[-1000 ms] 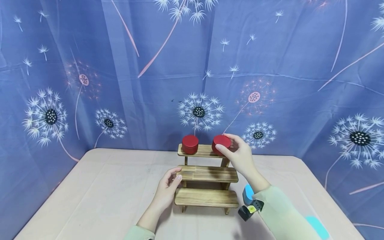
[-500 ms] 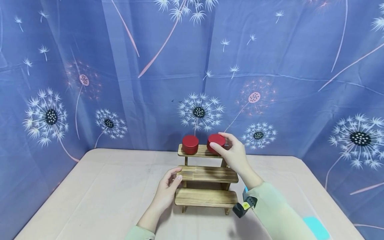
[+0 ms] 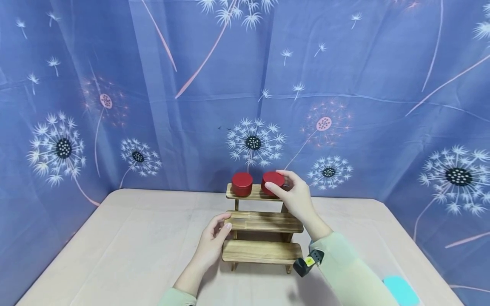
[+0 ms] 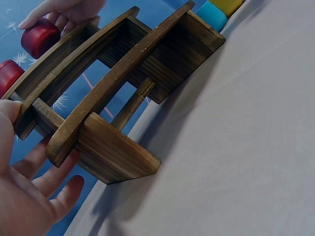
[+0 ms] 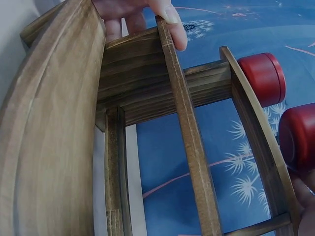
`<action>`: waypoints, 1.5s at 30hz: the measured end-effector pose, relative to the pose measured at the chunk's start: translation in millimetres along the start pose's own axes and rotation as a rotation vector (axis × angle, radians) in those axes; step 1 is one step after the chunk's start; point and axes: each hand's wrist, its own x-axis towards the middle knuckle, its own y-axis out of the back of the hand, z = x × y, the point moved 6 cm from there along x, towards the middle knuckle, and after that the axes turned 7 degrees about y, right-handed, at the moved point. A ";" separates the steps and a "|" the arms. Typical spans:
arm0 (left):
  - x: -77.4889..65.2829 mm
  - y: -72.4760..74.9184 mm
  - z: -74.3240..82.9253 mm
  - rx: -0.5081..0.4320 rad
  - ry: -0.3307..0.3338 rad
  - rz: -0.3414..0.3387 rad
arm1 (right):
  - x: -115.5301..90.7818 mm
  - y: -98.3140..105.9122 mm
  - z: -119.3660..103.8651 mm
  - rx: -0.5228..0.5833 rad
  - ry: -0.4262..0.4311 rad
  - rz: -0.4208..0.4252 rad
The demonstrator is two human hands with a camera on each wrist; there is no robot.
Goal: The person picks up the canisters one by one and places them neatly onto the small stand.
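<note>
A three-tier wooden display stand (image 3: 262,251) is on the table. My left hand (image 3: 212,243) holds the left end of its middle tier, thumb in front; in the left wrist view, the fingers (image 4: 69,196) reach behind and under that end. On the top tier, my right hand (image 3: 300,199) grips a round red tin (image 3: 272,178) from the right side, between thumb and fingers. A second red tin (image 3: 242,185) sits left of it on the same tier, with a narrow gap between the two. The right wrist view shows both tins at its right edge.
A cyan object (image 3: 401,290) lies at the table's front right. Beyond the stand in the left wrist view are a cyan piece (image 4: 211,17) and a yellow piece (image 4: 229,5). A blue dandelion-print curtain (image 3: 183,140) hangs behind the pale tabletop (image 3: 126,250).
My right hand has moved the red tin leftward along the top tier, closer to the other tin. The left hand keeps its hold on the stand. My right sleeve now covers most of a blue object.
</note>
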 end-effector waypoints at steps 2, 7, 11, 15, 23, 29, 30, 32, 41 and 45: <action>0.1 0.3 -0.3 -0.002 -0.001 0.000 | 0.4 -0.8 0.3 -0.015 -0.001 -0.001; -0.2 0.4 0.4 -0.004 -0.002 -0.001 | 0.8 -3.0 1.2 -0.056 -0.006 -0.015; -0.3 0.1 1.2 -0.004 0.000 -0.003 | 1.0 -3.7 1.8 -0.068 -0.010 -0.025; -0.2 -0.3 1.3 -0.009 0.000 -0.003 | 1.3 -4.4 1.0 -0.088 -0.001 -0.035; -0.6 -0.6 1.0 -0.001 0.001 -0.001 | 1.9 -5.7 -0.5 -0.123 -0.002 -0.045; -0.2 0.0 1.0 -0.003 0.004 0.001 | 1.8 -7.1 -2.1 -0.124 -0.020 -0.076; -0.2 0.1 0.9 -0.001 0.005 0.003 | 2.0 -7.2 -1.7 -0.125 -0.023 -0.084; -0.5 0.1 1.0 0.006 0.003 0.003 | 2.1 -7.1 -1.1 -0.125 -0.030 -0.102; -2.0 -0.3 3.1 0.006 -0.005 0.006 | 3.0 -5.0 0.8 -0.076 -0.024 -0.203; -2.7 -0.5 5.6 -0.005 -0.008 0.004 | 3.2 -4.9 1.6 -0.061 -0.011 -0.218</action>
